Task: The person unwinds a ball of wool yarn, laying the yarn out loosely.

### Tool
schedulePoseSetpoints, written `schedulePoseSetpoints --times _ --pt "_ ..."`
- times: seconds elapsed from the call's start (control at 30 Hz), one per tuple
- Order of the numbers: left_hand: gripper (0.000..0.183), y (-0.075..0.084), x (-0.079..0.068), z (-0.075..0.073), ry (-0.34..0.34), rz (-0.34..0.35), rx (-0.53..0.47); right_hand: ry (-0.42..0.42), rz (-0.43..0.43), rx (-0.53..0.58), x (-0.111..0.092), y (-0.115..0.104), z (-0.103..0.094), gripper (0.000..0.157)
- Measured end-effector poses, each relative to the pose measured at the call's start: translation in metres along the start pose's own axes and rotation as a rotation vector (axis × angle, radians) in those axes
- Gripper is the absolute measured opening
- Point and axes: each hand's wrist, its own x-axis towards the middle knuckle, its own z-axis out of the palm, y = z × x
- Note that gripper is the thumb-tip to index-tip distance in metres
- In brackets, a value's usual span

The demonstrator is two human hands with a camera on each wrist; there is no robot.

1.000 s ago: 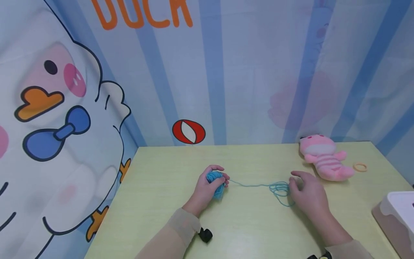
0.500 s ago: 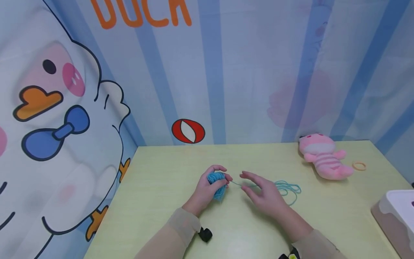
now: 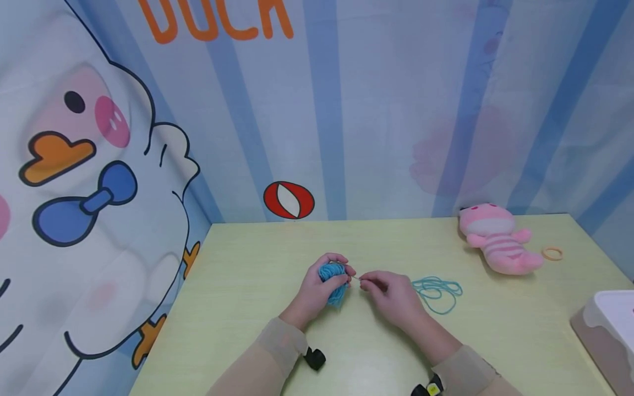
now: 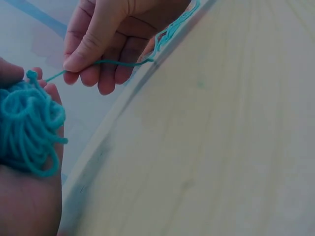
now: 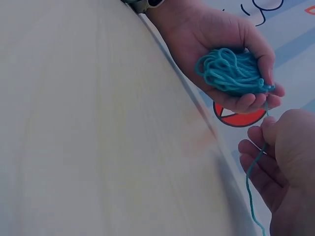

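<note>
A bundle of teal yarn (image 3: 333,270) lies in my left hand (image 3: 313,291), whose thumb and fingers curl round it. Loops of the bundle (image 4: 29,128) hang out over the palm in the left wrist view. Just to the right, my right hand (image 3: 398,300) pinches the single strand between thumb and forefinger, close to the left fingertips. The pinched strand (image 5: 250,189) runs on past the right palm in the right wrist view. Beyond that hand, a loose tangle of the same yarn (image 3: 438,294) lies on the table.
A pink striped plush toy (image 3: 500,242) lies at the table's far right, with a small orange ring (image 3: 552,253) beside it. A white and brown box (image 3: 606,330) stands at the right edge. Behind the pale table (image 3: 247,258) hangs a printed curtain (image 3: 366,110).
My right hand has moved left from the loose tangle to beside the left hand, and its fingers have closed on the strand. The left hand has stayed nearly still.
</note>
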Motion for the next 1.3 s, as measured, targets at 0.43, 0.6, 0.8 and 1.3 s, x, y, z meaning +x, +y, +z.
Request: schedulePoseSetpoints --times 0.43,0.6,0.8,1.3 --pt "0.049 -0.006 0.004 0.0 0.106 -0.063 0.082 0.166 -0.025 0.067 -0.008 0.013 -0.018 0.012" --pt "0.047 -0.006 0.004 0.0 0.164 -0.074 0.179 0.176 -0.018 0.072 -0.012 0.019 -0.027 0.013" --pt "0.037 -0.005 0.003 0.001 0.12 -0.085 0.123 0.228 -0.051 0.087 -0.017 0.028 -0.037 0.012" --pt "0.03 -0.008 0.006 0.001 0.09 -0.113 0.061 0.34 -0.042 0.073 -0.023 0.052 -0.065 0.011"
